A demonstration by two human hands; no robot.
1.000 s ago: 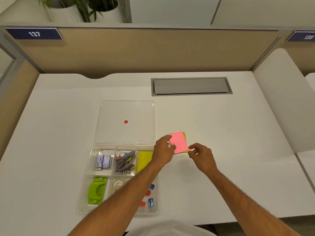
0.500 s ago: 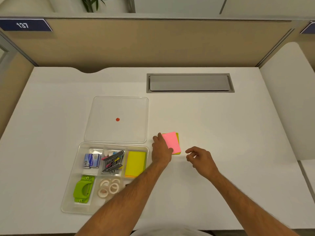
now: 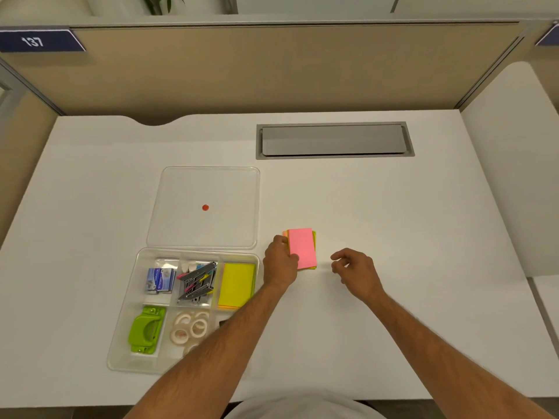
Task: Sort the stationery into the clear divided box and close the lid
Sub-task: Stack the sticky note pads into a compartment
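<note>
A white desk inside a beige-partitioned cubicle, and the action sits low and centre. Nearest the viewer, the two forearms reach in from the bottom edge. The left hand has its fingers curled onto the left edge of the sticky-note stack, pink sheet on top with yellow and orange edges peeking out beneath; it looks like a pinch on that edge, though the thumb is hidden so how firm it is cannot be told. The stack lies flat on the desk, its long axis running away from the viewer, and it sits directly to the right of that gripping hand. The right hand hovers just beyond the stack's right side, fingers loosely curled, holding nothing and not touching the notes. So the left hand is clearly the one in charge here. To the left of the grip, close by, lies the clear divided box, and its nearest compartment holds a yellow note pad, lying the same way as the stack. That looks like the destination: a short carry leftward, no turning needed. Further left in the box: metal clips, a small blue packet, tape rolls, a green punch. Beyond the box, the clear lid rests flat on the desk, not yet closed over it.
</note>
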